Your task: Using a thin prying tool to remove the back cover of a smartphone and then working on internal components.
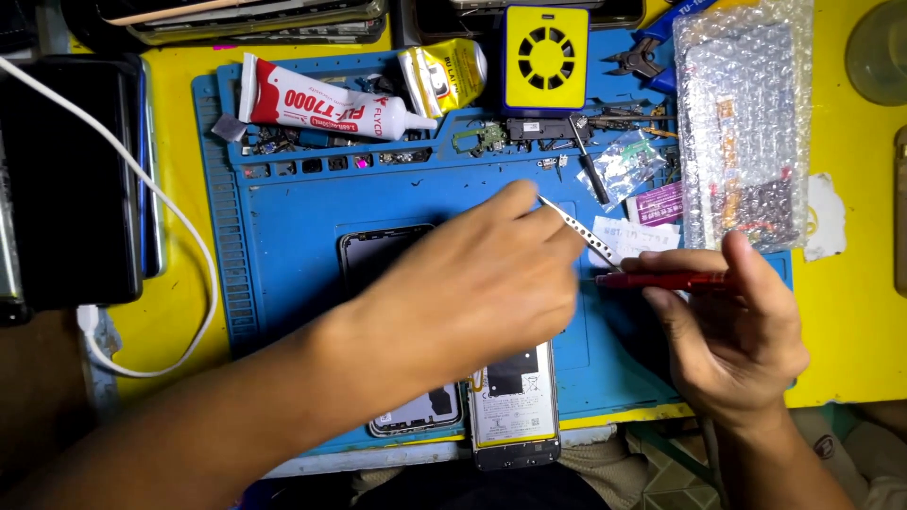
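My left hand (472, 283) reaches across the blue repair mat (283, 198) and pinches a pair of thin metal tweezers (578, 227), tips pointing down to the right. My right hand (732, 331) holds a red screwdriver (661, 280) level, its tip pointing left towards the tweezers. Under my left forearm lies an opened phone body (515, 406) with its battery showing. Beside it a dark phone screen panel (378, 250) lies flat, partly hidden by my left hand.
A white and red glue tube (326, 104), a yellow tube (444, 76) and a yellow fan box (545, 59) sit along the mat's back tray with small parts. A bubble-wrap bag (746, 123) lies right. A black device (66, 179) with white cable (161, 198) lies left.
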